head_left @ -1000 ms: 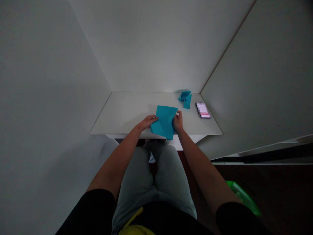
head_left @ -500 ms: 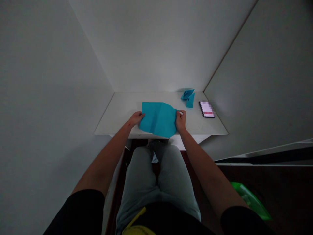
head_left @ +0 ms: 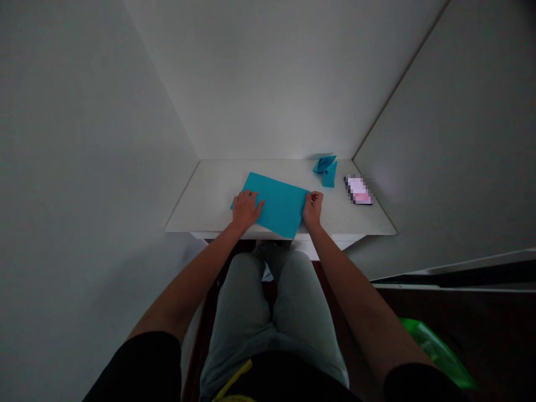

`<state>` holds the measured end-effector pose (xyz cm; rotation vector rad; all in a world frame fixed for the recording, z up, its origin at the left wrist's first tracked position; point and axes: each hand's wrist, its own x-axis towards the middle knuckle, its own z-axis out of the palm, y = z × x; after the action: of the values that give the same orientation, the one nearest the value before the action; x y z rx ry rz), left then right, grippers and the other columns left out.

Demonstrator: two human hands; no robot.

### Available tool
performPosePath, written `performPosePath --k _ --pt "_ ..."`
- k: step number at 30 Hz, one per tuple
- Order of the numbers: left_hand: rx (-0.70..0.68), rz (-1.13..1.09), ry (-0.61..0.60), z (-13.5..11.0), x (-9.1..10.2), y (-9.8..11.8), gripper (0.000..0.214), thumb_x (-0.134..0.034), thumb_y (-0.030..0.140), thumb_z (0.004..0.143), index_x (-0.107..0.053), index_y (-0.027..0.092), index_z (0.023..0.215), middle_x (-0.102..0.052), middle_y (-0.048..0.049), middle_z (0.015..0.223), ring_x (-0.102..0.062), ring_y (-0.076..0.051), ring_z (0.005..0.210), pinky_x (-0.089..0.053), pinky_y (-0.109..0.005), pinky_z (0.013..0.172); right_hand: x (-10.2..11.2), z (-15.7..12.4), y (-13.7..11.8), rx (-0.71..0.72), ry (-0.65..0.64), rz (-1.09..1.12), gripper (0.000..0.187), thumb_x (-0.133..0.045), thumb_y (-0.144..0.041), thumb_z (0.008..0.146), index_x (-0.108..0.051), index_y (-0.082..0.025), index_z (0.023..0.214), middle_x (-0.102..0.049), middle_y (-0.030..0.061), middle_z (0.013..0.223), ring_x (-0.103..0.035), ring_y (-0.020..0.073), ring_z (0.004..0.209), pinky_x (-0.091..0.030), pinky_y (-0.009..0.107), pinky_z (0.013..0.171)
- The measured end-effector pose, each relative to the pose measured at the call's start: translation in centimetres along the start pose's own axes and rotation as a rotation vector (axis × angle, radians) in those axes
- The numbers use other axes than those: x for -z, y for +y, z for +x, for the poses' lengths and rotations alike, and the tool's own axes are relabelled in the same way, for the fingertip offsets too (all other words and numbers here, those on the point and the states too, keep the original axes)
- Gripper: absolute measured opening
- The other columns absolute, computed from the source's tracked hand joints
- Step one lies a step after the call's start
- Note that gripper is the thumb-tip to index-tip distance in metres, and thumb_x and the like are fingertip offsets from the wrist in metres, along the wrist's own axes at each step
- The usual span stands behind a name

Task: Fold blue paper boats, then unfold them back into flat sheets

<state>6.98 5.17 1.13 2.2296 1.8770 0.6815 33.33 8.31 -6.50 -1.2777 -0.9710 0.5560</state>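
Observation:
A sheet of blue paper (head_left: 280, 202) lies slantwise on the white table, its lower corner reaching the front edge. On its left part my left hand (head_left: 247, 209) rests with the fingers spread, thumb pointing right. My right hand (head_left: 312, 209) grips the sheet's right edge near the upper right corner, fingers curled. Behind the right hand stands a folded blue paper piece (head_left: 326, 168), whose exact shape I cannot make out.
A phone (head_left: 358, 190) with a blurred screen lies at the right end of the white table (head_left: 201, 206). Walls close in the table at the back, left and right. A green see-through object (head_left: 435, 349) is on the dark floor at lower right.
My left hand has let go of the paper's left edge and now lies flat on the sheet. The paper has turned clockwise and looks flatter. The right hand keeps its edge.

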Motion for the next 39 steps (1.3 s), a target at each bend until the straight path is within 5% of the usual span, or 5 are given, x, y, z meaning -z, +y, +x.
performPosePath --k 7,15,20,27,39 --pt "-0.009 -0.103 -0.105 -2.3 -4.9 2.2 0.064 -0.053 0.062 0.102 -0.064 0.015 0.144 -0.051 -0.0270 0.161 -0.037 -0.049 0.153 -0.019 -0.066 0.127 0.1 -0.3 -0.4 0.021 0.055 -0.005 0.039 -0.059 -0.055 0.092 -0.044 -0.027 0.115 -0.053 0.0079 0.118 -0.054 0.0228 0.097 -0.049 0.040 0.091" --pt "0.009 0.121 -0.229 -0.5 0.3 -7.1 0.061 -0.051 0.048 0.101 -0.056 0.018 0.154 -0.049 -0.0190 0.168 -0.028 -0.042 0.163 -0.013 -0.064 0.133 -0.3 -0.7 -0.9 0.134 -0.094 -0.091 0.031 -0.062 -0.053 0.092 -0.058 -0.026 0.105 -0.063 0.0059 0.105 -0.057 0.0241 0.099 -0.047 0.043 0.097" --pt "0.149 0.257 -0.097 -1.0 2.8 -10.9 0.057 -0.036 0.027 0.104 -0.058 0.020 0.156 -0.042 -0.0185 0.172 -0.037 -0.039 0.160 -0.026 -0.063 0.129 -0.5 -0.9 -1.4 0.120 -0.145 -0.117 0.030 -0.064 -0.053 0.091 -0.061 -0.025 0.100 -0.065 0.0044 0.097 -0.056 0.0225 0.091 -0.048 0.039 0.089" --pt "0.146 0.257 -0.187 -2.0 1.3 -10.1 0.064 -0.045 0.044 0.102 -0.053 0.015 0.158 -0.040 -0.0180 0.174 -0.027 -0.039 0.165 -0.018 -0.062 0.133 -0.7 -0.9 -1.6 0.098 -0.187 -0.156 0.029 -0.066 -0.054 0.090 -0.063 -0.025 0.093 -0.066 0.0032 0.091 -0.055 0.0220 0.086 -0.046 0.037 0.082" --pt "0.104 0.233 -0.046 -4.1 -0.3 -7.2 0.066 -0.047 0.049 0.100 -0.052 0.014 0.155 -0.044 -0.0189 0.171 -0.027 -0.036 0.165 -0.015 -0.057 0.135 -0.8 -1.1 -1.2 0.135 -0.224 -0.208 0.023 -0.065 -0.047 0.093 -0.062 -0.025 0.097 -0.064 0.0037 0.091 -0.057 0.0224 0.086 -0.047 0.036 0.077"
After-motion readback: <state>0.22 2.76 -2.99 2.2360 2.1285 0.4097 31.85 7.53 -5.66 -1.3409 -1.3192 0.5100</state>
